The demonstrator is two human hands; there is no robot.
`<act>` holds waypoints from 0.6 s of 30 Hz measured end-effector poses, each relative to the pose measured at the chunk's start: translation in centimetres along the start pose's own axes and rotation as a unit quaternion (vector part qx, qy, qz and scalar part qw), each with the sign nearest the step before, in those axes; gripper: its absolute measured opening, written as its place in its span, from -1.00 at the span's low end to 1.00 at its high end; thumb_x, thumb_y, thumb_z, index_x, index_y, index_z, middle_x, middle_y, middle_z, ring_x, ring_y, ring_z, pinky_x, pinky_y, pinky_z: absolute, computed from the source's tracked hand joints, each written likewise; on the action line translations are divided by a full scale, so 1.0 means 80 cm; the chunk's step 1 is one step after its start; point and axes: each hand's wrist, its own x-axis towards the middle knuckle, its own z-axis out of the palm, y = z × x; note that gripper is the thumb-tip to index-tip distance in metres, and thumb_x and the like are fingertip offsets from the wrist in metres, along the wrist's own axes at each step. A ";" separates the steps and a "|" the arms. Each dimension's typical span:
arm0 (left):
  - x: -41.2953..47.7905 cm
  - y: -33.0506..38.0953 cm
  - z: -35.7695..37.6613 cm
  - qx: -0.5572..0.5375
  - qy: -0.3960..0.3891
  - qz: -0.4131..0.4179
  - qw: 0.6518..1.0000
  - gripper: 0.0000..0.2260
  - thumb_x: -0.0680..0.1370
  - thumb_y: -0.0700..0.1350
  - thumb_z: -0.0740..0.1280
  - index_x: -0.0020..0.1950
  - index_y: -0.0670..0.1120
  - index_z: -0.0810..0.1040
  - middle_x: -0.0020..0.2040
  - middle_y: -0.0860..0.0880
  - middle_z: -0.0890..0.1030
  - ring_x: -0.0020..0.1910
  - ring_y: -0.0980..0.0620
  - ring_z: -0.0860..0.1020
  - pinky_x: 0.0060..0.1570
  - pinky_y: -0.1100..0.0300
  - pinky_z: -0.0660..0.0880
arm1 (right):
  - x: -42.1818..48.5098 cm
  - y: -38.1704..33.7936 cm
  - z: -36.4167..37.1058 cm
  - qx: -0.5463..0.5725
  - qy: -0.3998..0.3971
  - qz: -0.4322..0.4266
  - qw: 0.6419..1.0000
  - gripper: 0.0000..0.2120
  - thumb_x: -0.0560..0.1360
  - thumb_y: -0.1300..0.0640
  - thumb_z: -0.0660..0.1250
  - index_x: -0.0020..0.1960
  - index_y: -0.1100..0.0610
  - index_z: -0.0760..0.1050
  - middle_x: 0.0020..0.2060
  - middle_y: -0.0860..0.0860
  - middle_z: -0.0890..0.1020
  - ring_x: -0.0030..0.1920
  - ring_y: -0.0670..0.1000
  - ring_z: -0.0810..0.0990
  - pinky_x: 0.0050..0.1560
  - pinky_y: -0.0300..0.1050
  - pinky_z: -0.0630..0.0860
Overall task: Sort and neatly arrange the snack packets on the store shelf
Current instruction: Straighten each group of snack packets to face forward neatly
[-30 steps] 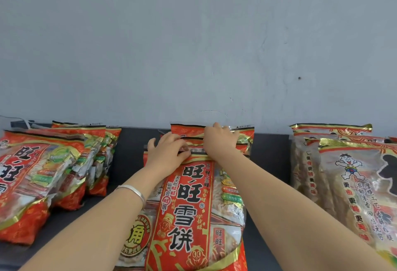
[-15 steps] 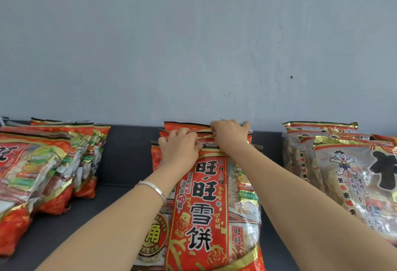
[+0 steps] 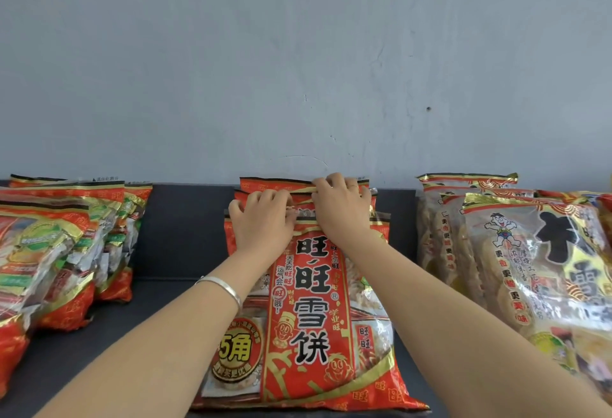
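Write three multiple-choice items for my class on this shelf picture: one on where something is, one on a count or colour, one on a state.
1. Where do both hands rest?
A. on the top edges of the middle stack of packets
B. on the left stack
C. on the wall

2. How many separate groups of packets stand on the shelf?
A. one
B. three
C. five

3. What is on the left wrist?
A. a watch
B. nothing
C. a silver bangle

Answers:
1 A: the left hand and right hand press on the upper edges of the middle stack.
2 B: the left stack, middle stack and right stack have dark shelf between them.
3 C: a silver bangle circles the wrist.
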 end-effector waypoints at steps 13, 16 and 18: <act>-0.057 -0.092 -0.081 0.009 0.004 -0.024 1.000 -0.79 0.57 -0.01 0.22 0.18 0.03 0.50 0.20 0.04 0.54 0.22 -0.03 0.45 0.14 0.02 0.34 | -0.047 -0.106 -0.019 0.067 -0.032 -0.112 0.991 -0.67 0.63 0.03 0.10 0.36 0.05 0.39 0.30 0.08 0.46 0.36 0.18 0.35 0.26 0.13 0.35; -0.078 -0.121 -0.100 0.041 -0.007 -0.043 0.998 -0.81 0.57 -0.02 0.23 0.15 0.01 0.50 0.18 0.02 0.55 0.17 -0.05 0.48 0.06 0.04 0.39 | -0.060 -0.140 -0.018 0.090 -0.050 -0.153 0.983 -0.66 0.63 0.02 0.10 0.38 0.04 0.37 0.31 0.08 0.46 0.36 0.18 0.36 0.28 0.13 0.36; -0.091 -0.140 -0.111 0.047 -0.010 -0.057 0.997 -0.82 0.57 -0.03 0.23 0.14 0.00 0.50 0.15 0.02 0.56 0.14 -0.04 0.50 0.02 0.05 0.42 | -0.067 -0.163 -0.013 0.104 -0.056 -0.179 0.977 -0.66 0.63 0.02 0.10 0.38 0.04 0.38 0.29 0.08 0.47 0.34 0.17 0.37 0.26 0.11 0.39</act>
